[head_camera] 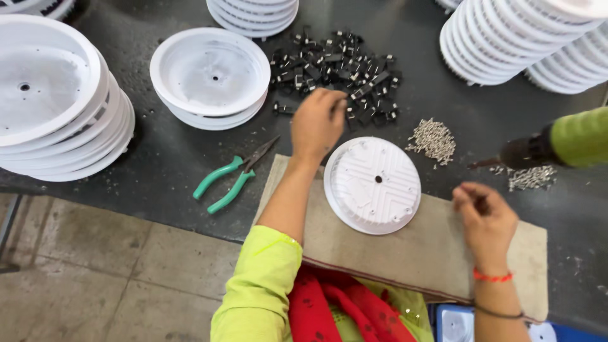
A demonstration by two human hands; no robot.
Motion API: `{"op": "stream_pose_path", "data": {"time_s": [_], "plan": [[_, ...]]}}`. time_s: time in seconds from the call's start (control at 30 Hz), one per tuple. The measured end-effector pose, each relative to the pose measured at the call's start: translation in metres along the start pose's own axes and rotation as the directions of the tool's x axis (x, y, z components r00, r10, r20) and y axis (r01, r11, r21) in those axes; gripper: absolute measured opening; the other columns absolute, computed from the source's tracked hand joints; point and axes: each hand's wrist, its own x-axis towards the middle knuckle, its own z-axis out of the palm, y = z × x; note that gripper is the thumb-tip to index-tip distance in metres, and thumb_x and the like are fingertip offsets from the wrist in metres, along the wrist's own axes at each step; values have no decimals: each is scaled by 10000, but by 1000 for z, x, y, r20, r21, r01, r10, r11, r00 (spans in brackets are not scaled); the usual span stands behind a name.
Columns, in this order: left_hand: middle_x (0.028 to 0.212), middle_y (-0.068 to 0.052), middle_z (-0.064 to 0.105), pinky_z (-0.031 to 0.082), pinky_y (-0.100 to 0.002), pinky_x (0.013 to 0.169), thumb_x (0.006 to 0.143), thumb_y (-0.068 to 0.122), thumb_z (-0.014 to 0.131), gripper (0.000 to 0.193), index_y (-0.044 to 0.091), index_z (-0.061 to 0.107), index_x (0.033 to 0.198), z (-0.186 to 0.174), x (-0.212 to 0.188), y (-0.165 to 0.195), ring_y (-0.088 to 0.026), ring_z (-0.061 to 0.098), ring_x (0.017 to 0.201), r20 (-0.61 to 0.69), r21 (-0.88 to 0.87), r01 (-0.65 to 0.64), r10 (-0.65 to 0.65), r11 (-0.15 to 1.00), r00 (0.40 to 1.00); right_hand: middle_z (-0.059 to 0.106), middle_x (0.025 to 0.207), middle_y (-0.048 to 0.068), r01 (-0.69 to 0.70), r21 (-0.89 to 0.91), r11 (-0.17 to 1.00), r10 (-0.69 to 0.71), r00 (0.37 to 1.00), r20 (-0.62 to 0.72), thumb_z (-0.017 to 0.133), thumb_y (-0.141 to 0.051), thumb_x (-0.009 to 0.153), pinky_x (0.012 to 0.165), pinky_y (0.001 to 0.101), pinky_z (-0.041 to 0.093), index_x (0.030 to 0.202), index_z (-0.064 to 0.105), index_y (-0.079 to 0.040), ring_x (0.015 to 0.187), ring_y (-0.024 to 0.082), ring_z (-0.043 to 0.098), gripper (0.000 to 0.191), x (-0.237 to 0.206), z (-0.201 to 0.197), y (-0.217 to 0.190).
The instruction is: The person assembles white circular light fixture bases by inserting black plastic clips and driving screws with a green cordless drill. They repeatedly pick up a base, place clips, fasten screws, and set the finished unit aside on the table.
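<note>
On top of a dark worktable (164,171): tall stacks of white round covers at far left (57,101) and far right (513,38), a shorter stack (210,79) between them, another at the top edge (253,12). Nearer the front edge, a beige cloth mat (405,253), bearing one white round disc (372,185) face down, with a small hole at centre. Just above that disc, a heap of small black clips (335,63); to its right, two little piles of silver screws (432,139) and (531,178). Left of mat, green-handled pliers (231,176), jaws parted. At right edge, a power screwdriver with green body (557,144), tip aimed toward the screws.

Left hand (316,123), sleeve yellow-green, stretched over the lower edge of the clip heap, fingers curled down among the clips; whether anything is pinched, cannot tell. Disc just below and right of that hand, nearly touching the wrist.

Right hand (484,218), red thread at wrist, hovering over the mat right of the disc, fingertips drawn narrowly together; anything held between them too small to tell.
</note>
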Motion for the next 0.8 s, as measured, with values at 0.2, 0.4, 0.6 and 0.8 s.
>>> {"op": "stream_pose_path", "data": {"time_s": [0.2, 0.4, 0.6, 0.8], "plan": [[1363, -141, 624, 574, -394, 930, 962, 95, 643, 360, 20, 624, 1313, -38, 26, -11, -356, 692, 1144, -309, 374, 37, 87, 927, 947, 684, 842, 19, -39, -9, 999, 39, 999, -5, 766, -136, 974, 662, 196, 458, 1096, 756, -7, 741, 40, 570, 178, -26, 5, 21], [1371, -231, 605, 594, -383, 566, 816, 102, 643, 453, -38, 644, 1247, -39, 62, 2, -290, 758, 685, 96, 787, -1, -120, 617, 988, 726, 777, 37, 0, -103, 995, 4, 999, 41, 777, -174, 914, 632, 243, 493, 1026, 772, -35, 671, 74, 605, 179, -22, 13, 10], [939, -92, 762, 601, -389, 730, 863, 92, 684, 64, 124, 737, 882, -44, 79, 14, -283, 761, 887, 222, 806, -111, -124, 582, 967, 752, 823, 62, 75, -82, 994, -70, 995, 67, 772, -172, 904, 684, 253, 525, 1025, 763, -28, 712, 95, 669, 188, -22, 16, -6], [969, -144, 719, 589, -442, 673, 743, 132, 743, 192, 61, 727, 920, -56, 70, 27, -341, 736, 831, 207, 761, -78, -128, 644, 970, 751, 818, 62, 15, -38, 999, -11, 995, 95, 783, -171, 894, 664, 254, 517, 1029, 767, -18, 699, 95, 644, 205, -22, 16, -1]]}}
